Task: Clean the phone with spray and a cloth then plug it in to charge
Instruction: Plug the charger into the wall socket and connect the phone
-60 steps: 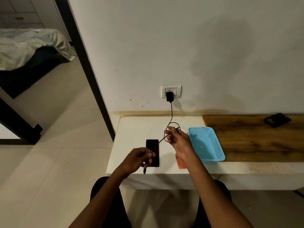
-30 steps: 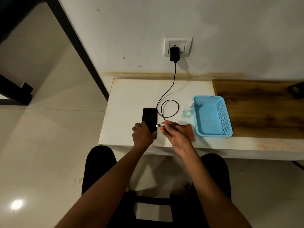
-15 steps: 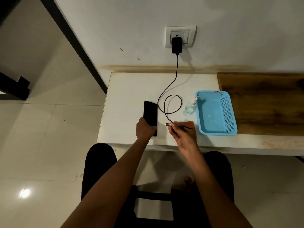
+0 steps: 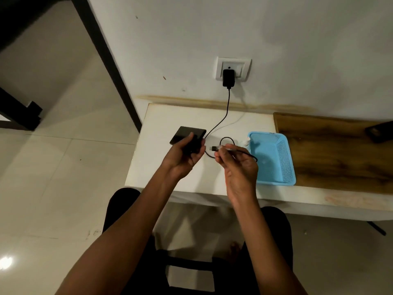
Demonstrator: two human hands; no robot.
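My left hand (image 4: 184,159) grips the black phone (image 4: 186,136), lifted off the white table (image 4: 161,167) and tilted, its near end toward the right. My right hand (image 4: 239,167) pinches the black charging cable (image 4: 221,122) just behind its plug tip (image 4: 213,148), which points left at the phone with a small gap between them. The cable loops above the table and runs up to the black charger (image 4: 228,78) in the white wall socket (image 4: 233,69). The small clear spray bottle (image 4: 246,142) peeks out left of the basket. The cloth is hidden.
A blue plastic basket (image 4: 274,160) stands right of my right hand. Beyond it lies a brown wooden board (image 4: 336,150) with a dark object (image 4: 380,132) at its far right. A dark door frame (image 4: 110,60) rises to the left; tiled floor lies below.
My left hand has lifted the phone off the table and tilted it. My right hand has raised the plug tip and brought it close to the phone's end.
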